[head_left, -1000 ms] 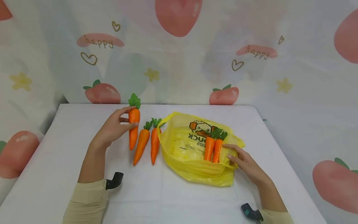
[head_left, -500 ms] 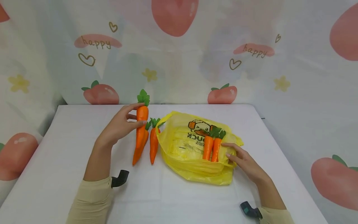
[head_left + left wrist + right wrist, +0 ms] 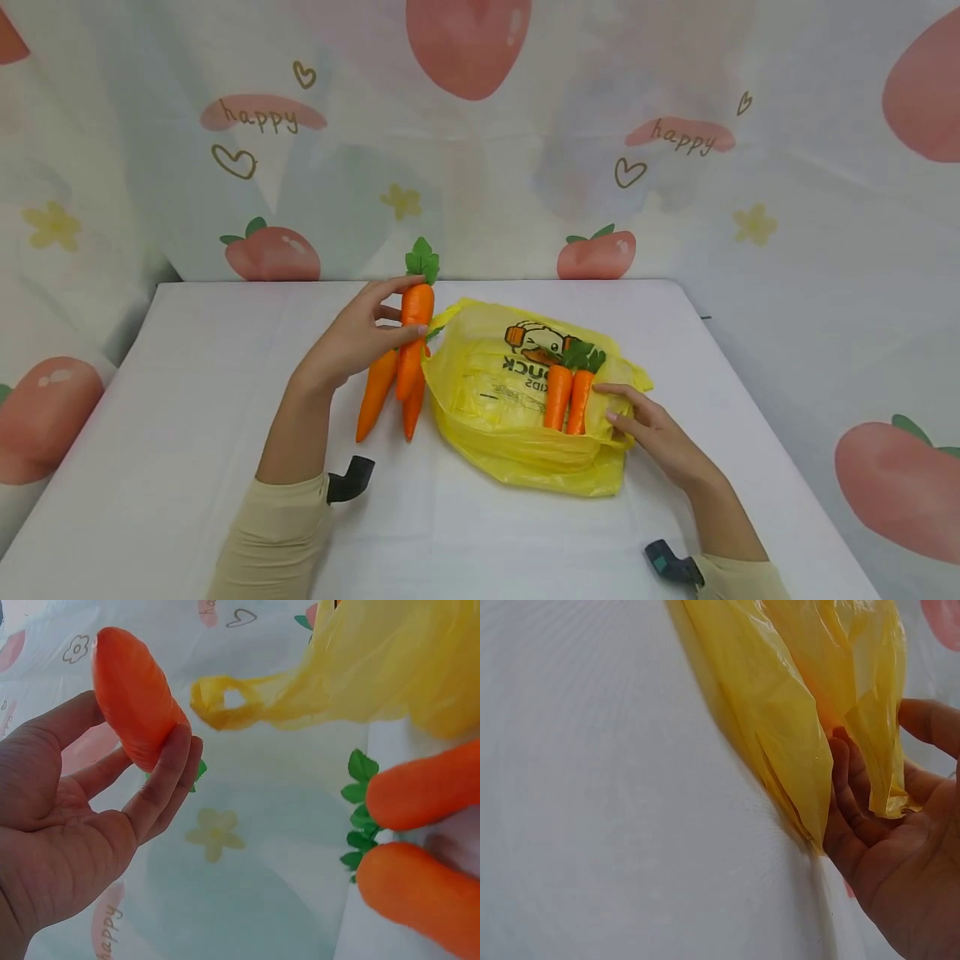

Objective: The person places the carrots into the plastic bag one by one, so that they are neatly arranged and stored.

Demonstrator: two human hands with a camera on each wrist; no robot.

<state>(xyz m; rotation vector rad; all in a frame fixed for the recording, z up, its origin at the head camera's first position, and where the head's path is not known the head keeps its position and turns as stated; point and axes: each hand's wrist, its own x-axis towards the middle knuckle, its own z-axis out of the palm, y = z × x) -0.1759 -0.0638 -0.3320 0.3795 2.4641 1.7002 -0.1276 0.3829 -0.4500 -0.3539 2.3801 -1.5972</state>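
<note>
My left hand grips an orange toy carrot with a green leafy top, lifted above the table beside the yellow plastic bag. The left wrist view shows thumb and fingers curled round this carrot, near the bag's handle loop. Two more carrots lie on the table under that hand. Another pair of carrots lies on the bag. My right hand rests at the bag's right edge, its fingers loosely against the yellow film, thumb apart.
A white table runs to a back edge under a printed cloth backdrop with peaches and hearts. The bag carries a duck print. Bare tabletop lies to the far left and in front.
My left hand has carried its carrot up and to the right, from beside the two lying carrots to above them near the bag's handle. The right hand has stayed at the bag.
</note>
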